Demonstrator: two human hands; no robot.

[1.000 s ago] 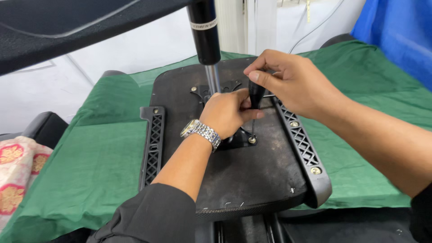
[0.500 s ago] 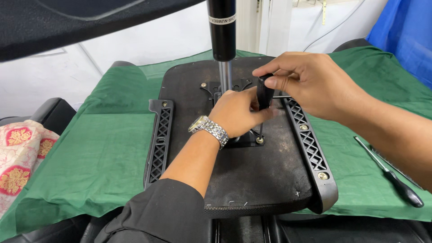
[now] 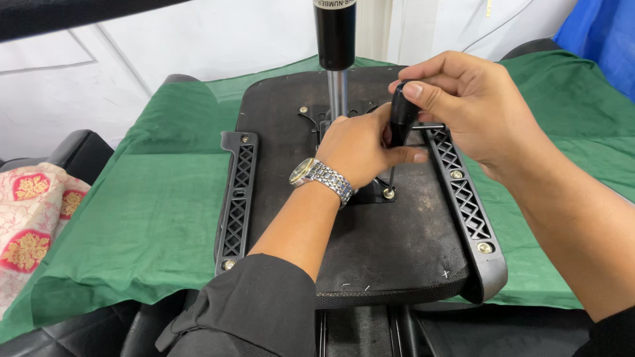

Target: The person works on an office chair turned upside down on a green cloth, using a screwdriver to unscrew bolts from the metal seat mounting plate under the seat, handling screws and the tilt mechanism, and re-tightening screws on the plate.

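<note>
A person's right hand is gripping a black-handled screwdriver, its tip sitting on a screw of the metal plate at the centre of an upturned chair seat; the left hand is pressing closed on that plate beside the gas-lift column; armrest-bracket screws are appearing seated, this one apparently unfinished.

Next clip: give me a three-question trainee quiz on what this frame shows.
1. Which hand grips the screwdriver handle?
2. True or false: the left hand wears a metal wristwatch.
3. The screwdriver tip meets a screw on: A) the green cloth B) the black chair seat underside C) the patterned fabric

Key: 1. The right hand. 2. True. 3. B.
</note>
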